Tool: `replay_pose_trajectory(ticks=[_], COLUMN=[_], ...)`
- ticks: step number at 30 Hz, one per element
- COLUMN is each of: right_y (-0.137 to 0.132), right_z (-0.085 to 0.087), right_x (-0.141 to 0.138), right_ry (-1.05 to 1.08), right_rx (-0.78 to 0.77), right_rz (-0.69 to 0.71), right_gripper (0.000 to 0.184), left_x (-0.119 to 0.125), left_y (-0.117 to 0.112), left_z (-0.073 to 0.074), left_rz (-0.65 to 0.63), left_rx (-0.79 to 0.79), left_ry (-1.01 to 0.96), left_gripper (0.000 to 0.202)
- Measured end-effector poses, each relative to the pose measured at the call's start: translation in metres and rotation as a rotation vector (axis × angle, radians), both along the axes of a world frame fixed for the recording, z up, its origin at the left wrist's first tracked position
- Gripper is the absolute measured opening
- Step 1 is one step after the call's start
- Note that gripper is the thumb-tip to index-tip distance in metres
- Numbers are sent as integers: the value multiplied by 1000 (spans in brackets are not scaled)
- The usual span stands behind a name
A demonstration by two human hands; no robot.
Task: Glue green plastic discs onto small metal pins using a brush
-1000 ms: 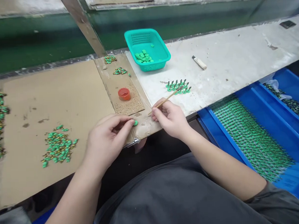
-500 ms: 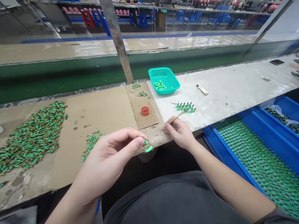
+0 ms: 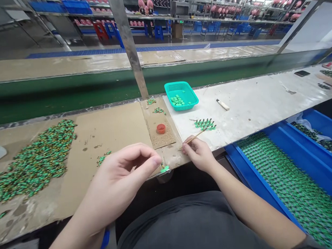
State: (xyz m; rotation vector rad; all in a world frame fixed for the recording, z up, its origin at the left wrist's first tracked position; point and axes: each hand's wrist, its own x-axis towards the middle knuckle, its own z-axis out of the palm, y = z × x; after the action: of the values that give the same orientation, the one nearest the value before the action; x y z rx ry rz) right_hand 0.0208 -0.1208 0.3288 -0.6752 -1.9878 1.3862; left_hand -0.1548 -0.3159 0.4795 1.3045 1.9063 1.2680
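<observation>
My left hand (image 3: 126, 176) is closed in a pinch at the front of the bench. Just past its fingertips shows a small green figurine on a round green base (image 3: 164, 169); the fingers hide most of its upper part. My right hand (image 3: 198, 152) grips a thin wooden stick (image 3: 191, 139), whose dark tip points toward a cluster of small green figures (image 3: 204, 124) standing on round bases. Left of that hand, a small red cup (image 3: 161, 128) sits on a piece of cardboard (image 3: 163, 141).
A turquoise basket (image 3: 191, 107) holds green discs. A white tube (image 3: 223, 104) lies to its right. A large heap of small green and gold parts (image 3: 42, 158) covers the bench's left side. Blue trays (image 3: 268, 173) with many green pieces stand lower right. A metal post (image 3: 130, 49) rises behind.
The view has tilted up slightly, so the bench appears lower. The figurine's base sits a little lower and flatter beside my left fingertips. My right hand keeps hold of the stick.
</observation>
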Motion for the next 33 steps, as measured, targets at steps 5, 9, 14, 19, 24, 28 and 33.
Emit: replay_pose_trajectory(ticks=[5, 9, 14, 19, 24, 28, 33], right_y=[1, 3, 6, 9, 10, 7, 5], right_z=[0, 0, 3, 7, 14, 11, 7], right_x=[2, 3, 3, 6, 2, -5, -9], right_ry=[3, 12, 36, 31, 1, 22, 25], right_rx=[10, 3, 3, 92, 321, 437, 482], right_rz=[8, 25, 51, 101, 197, 261, 279], right_gripper=[26, 22, 19, 17, 20, 22, 21], left_x=[-3, -3, -4, -7, -7, -7, -6], left_y=[21, 42, 46, 44, 46, 48, 49], left_z=[-54, -109, -129, -125, -132, -134, -133], left_rz=[121, 117, 63, -8, -11, 2, 12], left_rx=[84, 116, 68, 16, -6, -19, -20], left_ry=[364, 484, 535, 525, 500, 446, 405], left_gripper=[28, 27, 22, 22, 22, 20, 17])
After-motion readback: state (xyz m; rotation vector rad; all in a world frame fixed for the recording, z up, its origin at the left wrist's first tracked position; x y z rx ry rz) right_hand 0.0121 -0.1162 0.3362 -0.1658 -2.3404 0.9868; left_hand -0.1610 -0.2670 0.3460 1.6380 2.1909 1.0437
